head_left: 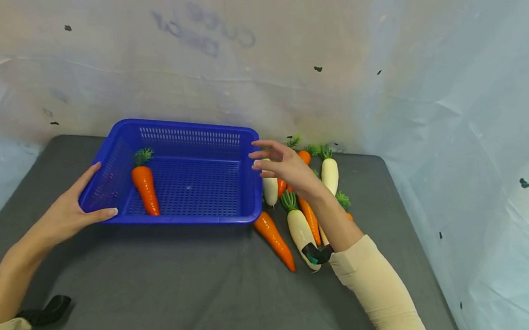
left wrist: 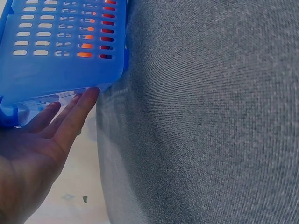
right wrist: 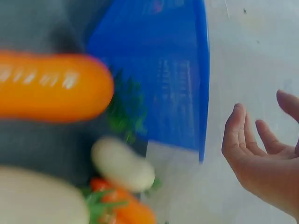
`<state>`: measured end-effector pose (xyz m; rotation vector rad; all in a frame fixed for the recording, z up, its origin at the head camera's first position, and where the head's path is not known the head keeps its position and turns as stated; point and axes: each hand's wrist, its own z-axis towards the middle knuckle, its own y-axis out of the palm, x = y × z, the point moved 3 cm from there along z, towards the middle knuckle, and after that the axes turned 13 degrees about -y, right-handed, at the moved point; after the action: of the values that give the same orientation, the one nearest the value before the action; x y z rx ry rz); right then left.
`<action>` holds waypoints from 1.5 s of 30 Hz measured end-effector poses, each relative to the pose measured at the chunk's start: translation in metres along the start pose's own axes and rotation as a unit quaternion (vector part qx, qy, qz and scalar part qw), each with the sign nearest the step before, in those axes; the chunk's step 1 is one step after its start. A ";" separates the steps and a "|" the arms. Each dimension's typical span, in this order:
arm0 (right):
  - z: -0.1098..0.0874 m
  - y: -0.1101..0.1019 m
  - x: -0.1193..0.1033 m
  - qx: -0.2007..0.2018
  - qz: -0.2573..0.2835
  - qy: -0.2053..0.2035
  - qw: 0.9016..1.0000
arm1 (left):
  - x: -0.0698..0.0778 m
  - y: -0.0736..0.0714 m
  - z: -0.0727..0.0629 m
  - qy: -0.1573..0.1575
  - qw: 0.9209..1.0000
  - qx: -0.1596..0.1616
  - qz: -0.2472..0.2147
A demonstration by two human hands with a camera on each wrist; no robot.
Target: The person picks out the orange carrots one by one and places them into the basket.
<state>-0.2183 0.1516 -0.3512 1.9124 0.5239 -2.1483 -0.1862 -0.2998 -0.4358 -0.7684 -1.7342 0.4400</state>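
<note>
A blue plastic basket with slotted walls stands on the dark table. One carrot with a green top lies inside it, near its left end. My left hand spans the basket's front left corner, thumb at the front rim and fingers along the left end; in the left wrist view those fingers lie nearly straight against the wall. Beside the basket's right end hovers my right hand, its fingers loosely spread. The right wrist view shows nothing in the right hand.
Right of the basket, several carrots and white radishes lie in a loose pile, partly under my right forearm. One carrot and one white radish are at its near side. A pale sheet hangs behind the table.
</note>
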 end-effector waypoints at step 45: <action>-0.203 -0.133 0.081 0.153 -0.292 0.095 0.939 | 0.004 0.001 0.001 -0.015 1.000 -0.017 -0.015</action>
<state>-0.0962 0.3604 -0.4343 2.3843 0.9451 -2.5283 -0.1870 -0.2966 -0.4341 -0.7619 -1.7821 0.4039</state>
